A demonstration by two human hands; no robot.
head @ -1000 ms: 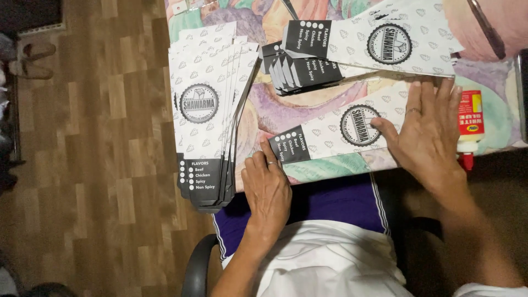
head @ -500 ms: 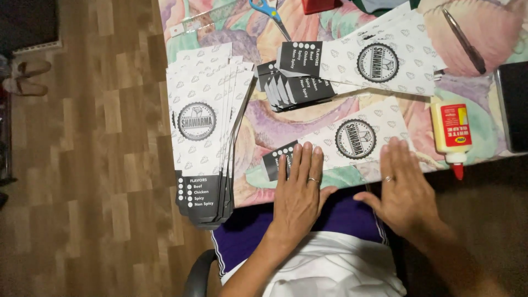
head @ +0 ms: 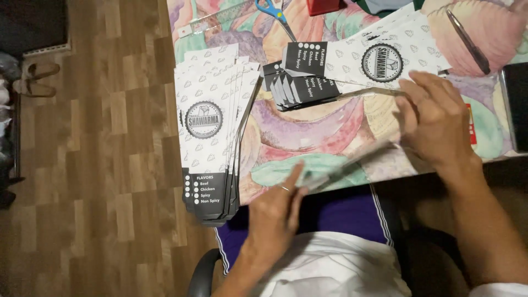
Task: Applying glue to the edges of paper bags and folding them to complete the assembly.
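The paper sleeve (head: 352, 162) was lifted off the surface (head: 308, 132), held edge-on between both hands and blurred, so its fold state could not be read with certainty. The left hand (head: 275, 212) gripped its near end, fingers (head: 291, 179) closed narrowly on the edge at the front rim of the surface. The right hand (head: 434, 124) held the far end, fingers (head: 418, 93) curled over the paper; how firmly they pinched could not be told. A fanned stack of finished sleeves (head: 212, 137) lay at the left edge of the surface, overhanging it toward the floor (head: 99, 165). A second stack (head: 352, 66) lay beyond the hands, near blue-handled scissors (head: 272, 11). A red-labelled glue bottle (head: 469, 124) showed only partly behind the right hand. To handle the sleeve well, both ends should probably be kept level and in light tension, so that the paper stays flat and does not crease. It should be supported by its edges only, clear of the nearby stacks.
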